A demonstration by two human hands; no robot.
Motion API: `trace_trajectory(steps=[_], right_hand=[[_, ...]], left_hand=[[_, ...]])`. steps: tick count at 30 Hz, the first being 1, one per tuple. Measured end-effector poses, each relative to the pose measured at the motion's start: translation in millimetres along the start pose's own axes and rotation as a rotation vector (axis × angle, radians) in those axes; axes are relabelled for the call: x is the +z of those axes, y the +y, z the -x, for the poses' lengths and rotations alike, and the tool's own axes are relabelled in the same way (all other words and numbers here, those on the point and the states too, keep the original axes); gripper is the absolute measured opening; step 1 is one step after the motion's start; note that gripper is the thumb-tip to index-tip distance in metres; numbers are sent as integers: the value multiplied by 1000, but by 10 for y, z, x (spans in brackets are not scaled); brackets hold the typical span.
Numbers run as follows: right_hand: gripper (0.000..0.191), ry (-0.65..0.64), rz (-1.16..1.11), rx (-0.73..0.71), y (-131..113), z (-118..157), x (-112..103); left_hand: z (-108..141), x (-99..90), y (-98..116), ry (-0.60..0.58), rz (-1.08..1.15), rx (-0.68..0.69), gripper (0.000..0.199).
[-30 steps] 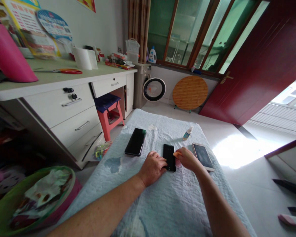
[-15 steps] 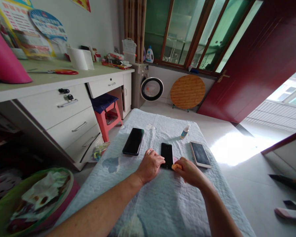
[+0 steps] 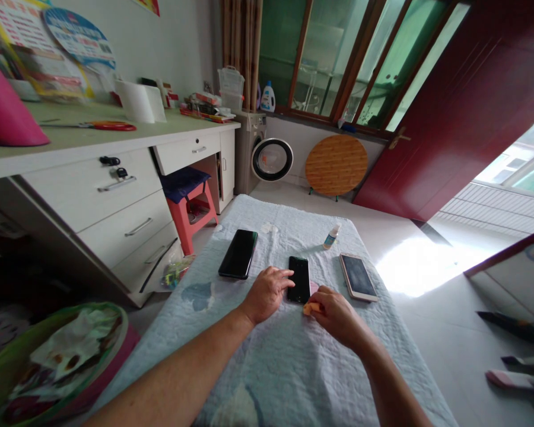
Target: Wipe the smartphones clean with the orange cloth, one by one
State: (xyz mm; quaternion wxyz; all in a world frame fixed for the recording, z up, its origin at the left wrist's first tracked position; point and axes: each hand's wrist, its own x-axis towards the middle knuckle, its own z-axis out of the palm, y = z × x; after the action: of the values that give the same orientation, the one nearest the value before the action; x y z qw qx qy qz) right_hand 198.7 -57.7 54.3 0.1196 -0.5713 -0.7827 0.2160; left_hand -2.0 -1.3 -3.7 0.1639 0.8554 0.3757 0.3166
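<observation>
Pale blue quilted cloth [image 3: 276, 379] lies beneath the hands, with white drawers [image 3: 120, 222] beyond the left hand [image 3: 266, 293] and a red door [image 3: 427, 118] beyond the right hand [image 3: 337, 314]. Between them, the black phone [image 3: 301, 280] is touched by loosely spread left fingers; the right hand pinches an orange wad [image 3: 312, 308], now shifted from the phone's right edge to its near right corner, where the work apparently continues.

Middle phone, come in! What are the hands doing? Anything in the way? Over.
Left hand: fingers on middle phone, left edge partly covered. Right hand: gripping orange cloth beside phone's near right corner. Phone flat, screen dark.
</observation>
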Motion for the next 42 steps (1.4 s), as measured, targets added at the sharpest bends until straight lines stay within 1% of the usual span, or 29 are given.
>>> trace_trajectory(steps=[5, 12, 18, 21, 24, 29, 37, 40, 42], right_hand=[[6, 47, 137, 24, -20, -61, 147], [9, 107, 270, -56, -206, -162, 286], [11, 128, 298, -103, -333, -291, 409], [12, 139, 304, -98, -358, -301, 434], [10, 140, 295, -76, -331, -256, 418], [9, 123, 270, -21, -207, -135, 342], [8, 57, 260, 119, -14, -12, 172], [14, 26, 222, 111, -18, -17, 70], [14, 35, 170, 66, -64, -48, 19]], left_hand=[[-23, 40, -62, -9, 15, -60, 34], [-46, -5, -84, -47, -2, -71, 42], [-31, -69, -32, -100, -53, -54, 31], [-15, -98, -21, -110, -70, -35, 31], [-2, -111, -34, -126, -93, -6, 34], [16, -77, -83, -124, -95, -13, 42], [12, -64, -83, -129, -80, -21, 41], [4, -79, -66, -126, -59, -14, 42], [8, -87, -59, -97, -20, -15, 50]])
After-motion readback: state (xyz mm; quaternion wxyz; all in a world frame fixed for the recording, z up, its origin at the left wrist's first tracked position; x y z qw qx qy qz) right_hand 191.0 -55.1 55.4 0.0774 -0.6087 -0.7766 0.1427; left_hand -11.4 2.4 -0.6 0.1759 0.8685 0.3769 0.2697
